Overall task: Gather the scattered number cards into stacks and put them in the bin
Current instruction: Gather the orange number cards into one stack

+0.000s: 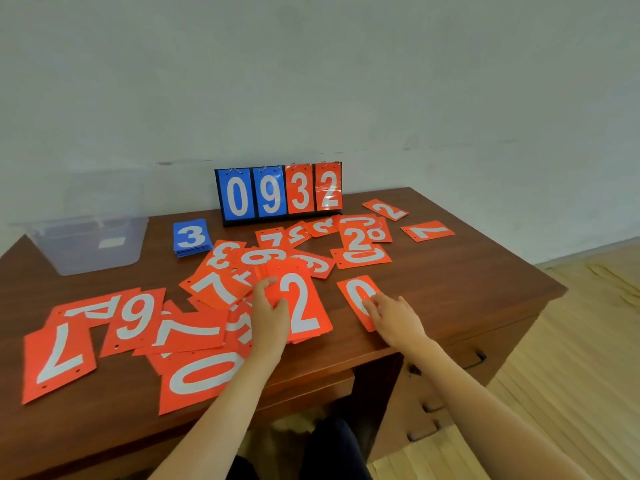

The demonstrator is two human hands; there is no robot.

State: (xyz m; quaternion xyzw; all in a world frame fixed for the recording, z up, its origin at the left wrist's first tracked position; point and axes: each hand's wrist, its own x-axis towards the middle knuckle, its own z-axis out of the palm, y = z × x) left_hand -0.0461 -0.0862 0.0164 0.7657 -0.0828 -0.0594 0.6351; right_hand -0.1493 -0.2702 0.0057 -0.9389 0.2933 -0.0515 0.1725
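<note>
Left hand (pixel 270 306): curled round the left edge of an orange-red card stack (pixel 301 303) of rectangular cards, white 2 on top, thumb on the top face. Stack over the middle of the brown wooden surface (pixel 450 282), slightly fanned at its far edge; lifted or resting, cannot tell.

Right hand (pixel 391 317): fingers stretched forward, mostly straight, tips resting on a single orange-red 0 card (pixel 358 296) lying flat just right of the stack. Nothing gripped. Fingers somewhat blurred.

Clear plastic bin (pixel 86 244): far left corner of surface, well apart from both hands. Contents not legible.

Blue card stack (pixel 191 237), white 3 on top: squared up, between bin and black flip scoreboard (pixel 278 194).

Scoreboard: upright at far edge by the wall, reading 0 9 in blue, 3 2 in orange-red.

Loose orange-red cards: overlapping heap left of and behind the held stack, with a 7 (pixel 59 355), a 9 (pixel 136 317) and a 0 (pixel 204 375) at front left. Smaller cluster beyond the right hand. A 2 (pixel 386 209) and another 7 (pixel 427 231) lying apart at far right.
</note>
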